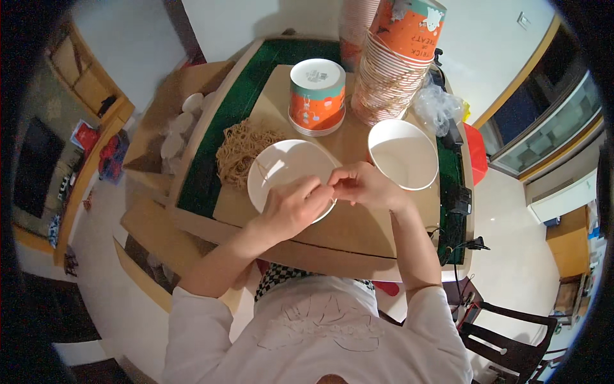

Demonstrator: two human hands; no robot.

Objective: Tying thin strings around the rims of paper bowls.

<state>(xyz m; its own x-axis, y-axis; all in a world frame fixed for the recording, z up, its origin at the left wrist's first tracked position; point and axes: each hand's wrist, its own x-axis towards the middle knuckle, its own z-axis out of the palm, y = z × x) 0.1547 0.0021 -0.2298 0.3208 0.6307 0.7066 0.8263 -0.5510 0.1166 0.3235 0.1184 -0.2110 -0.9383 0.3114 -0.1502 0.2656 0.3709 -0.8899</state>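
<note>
A white-lined paper bucket (281, 160) stands in front of me with its mouth facing up. A short bit of twine shows at its left inner wall. At the bucket's right rim, my left hand (297, 206) and my right hand (368, 185) meet with fingertips pinched together. What they pinch is too small and too covered to make out. Left of the bucket lies a loose heap of beige twine (244, 148). To the right stands another open paper bucket (404, 155). Beyond, an orange and green bucket (317, 99) sits upside down.
Tall stacks of nested paper buckets (391, 77) rise at the back right, with twine along their sides. A clear plastic bag (439, 109) and black power adapters (458, 200) line the right edge. A cardboard box (150, 144) with white items stands left of the table.
</note>
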